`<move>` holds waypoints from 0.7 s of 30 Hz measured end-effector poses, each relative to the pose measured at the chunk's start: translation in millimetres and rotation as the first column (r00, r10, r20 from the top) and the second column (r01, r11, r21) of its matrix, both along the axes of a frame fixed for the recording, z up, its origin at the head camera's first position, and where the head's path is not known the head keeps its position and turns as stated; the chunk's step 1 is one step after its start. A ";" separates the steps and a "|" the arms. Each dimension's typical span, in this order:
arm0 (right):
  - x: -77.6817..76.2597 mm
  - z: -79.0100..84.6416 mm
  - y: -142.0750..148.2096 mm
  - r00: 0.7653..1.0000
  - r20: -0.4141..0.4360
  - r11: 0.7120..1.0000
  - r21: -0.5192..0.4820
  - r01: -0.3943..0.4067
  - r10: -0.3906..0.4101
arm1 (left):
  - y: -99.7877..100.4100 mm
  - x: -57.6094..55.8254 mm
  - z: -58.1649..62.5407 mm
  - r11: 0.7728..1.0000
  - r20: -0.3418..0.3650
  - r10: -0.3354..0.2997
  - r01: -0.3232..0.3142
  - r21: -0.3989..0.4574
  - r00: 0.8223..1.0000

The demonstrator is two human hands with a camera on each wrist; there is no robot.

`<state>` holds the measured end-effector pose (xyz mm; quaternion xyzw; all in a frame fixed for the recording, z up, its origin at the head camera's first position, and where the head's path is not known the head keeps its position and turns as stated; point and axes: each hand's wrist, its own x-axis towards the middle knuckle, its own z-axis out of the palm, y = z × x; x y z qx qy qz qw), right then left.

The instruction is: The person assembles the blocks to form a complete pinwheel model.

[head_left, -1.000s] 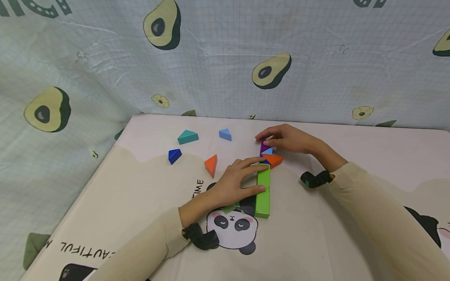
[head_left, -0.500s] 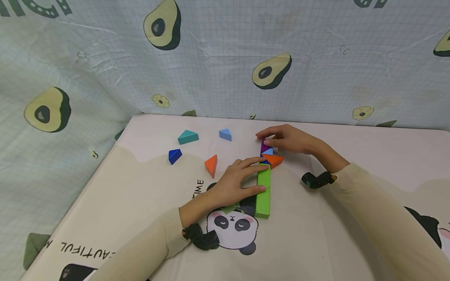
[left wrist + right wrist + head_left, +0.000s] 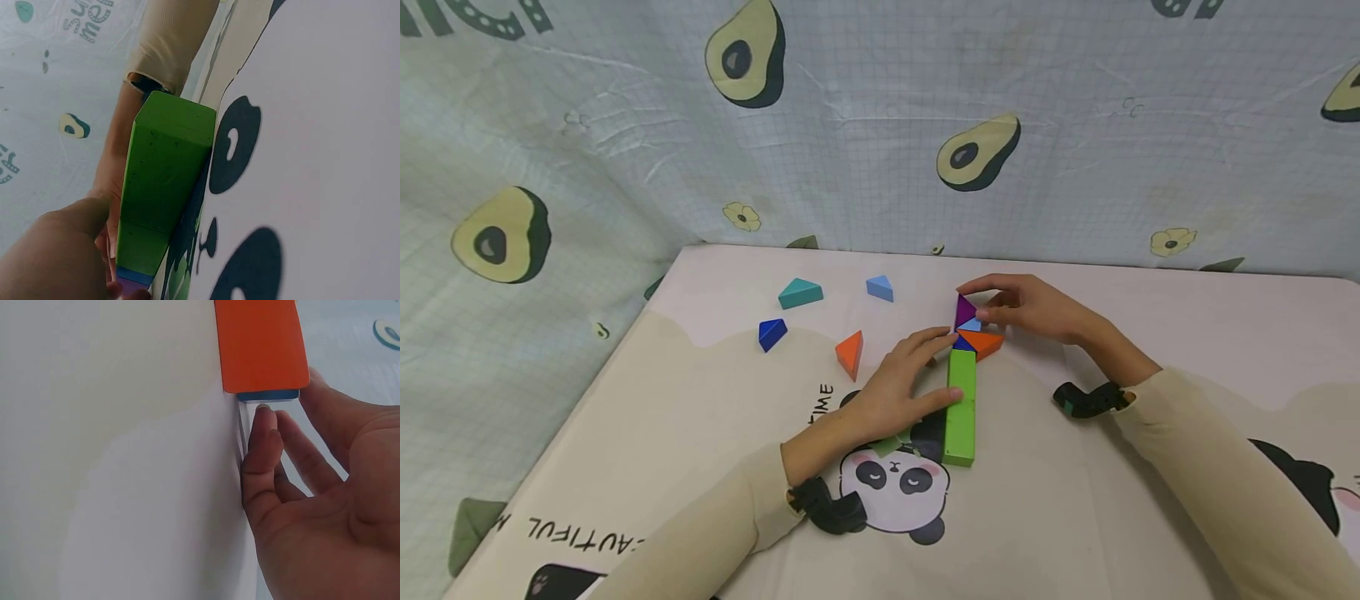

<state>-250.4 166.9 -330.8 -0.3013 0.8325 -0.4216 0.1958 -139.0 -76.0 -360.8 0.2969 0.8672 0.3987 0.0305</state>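
A row of wooden blocks lies on the table in the head view. Two green blocks (image 3: 960, 425) form its near end, with a dark blue triangle (image 3: 963, 343), a light blue triangle (image 3: 971, 325) and a purple triangle (image 3: 964, 311) beyond. An orange triangular block (image 3: 985, 342) juts out on the right. My left hand (image 3: 891, 387) lies along the row's left side, thumb on the green edge and fingertips by the dark blue triangle. At the far end, my right hand (image 3: 1033, 307) has a fingertip at the purple tip and its thumb beside the light blue triangle.
Four-sided scatter at left: a teal triangular block (image 3: 801, 292), a light blue one (image 3: 880, 288), a dark blue one (image 3: 772, 334) and an orange one (image 3: 850, 354). The table's far edge meets an avocado-print curtain (image 3: 865, 167). A panda print (image 3: 895, 492) marks the tablecloth.
My right hand has shifted slightly right and nearer, its finger and thumb easing off the purple triangle's sides. My left fingers have drawn back from atop the blocks to their left edge.
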 end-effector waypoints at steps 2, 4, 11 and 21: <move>0.2 -1.5 -0.1 1.000 0.008 1.000 -0.013 -0.006 0.006 | -0.2 0.2 0.0 1.000 0.016 0.008 -0.008 -0.013 1.000; 0.0 -2.8 0.0 1.000 0.011 1.000 -0.024 -0.012 0.013 | -0.3 0.2 0.1 1.000 0.019 0.007 -0.007 -0.025 1.000; -1.8 -4.5 0.1 0.999 0.010 0.998 -0.049 -0.034 0.034 | -1.1 0.1 0.8 0.999 0.005 -0.002 0.003 -0.038 1.000; -1.2 -3.4 -1.5 0.998 0.028 0.997 -0.059 -0.046 0.048 | -0.7 -0.9 1.2 0.999 -0.008 -0.011 0.011 -0.053 1.000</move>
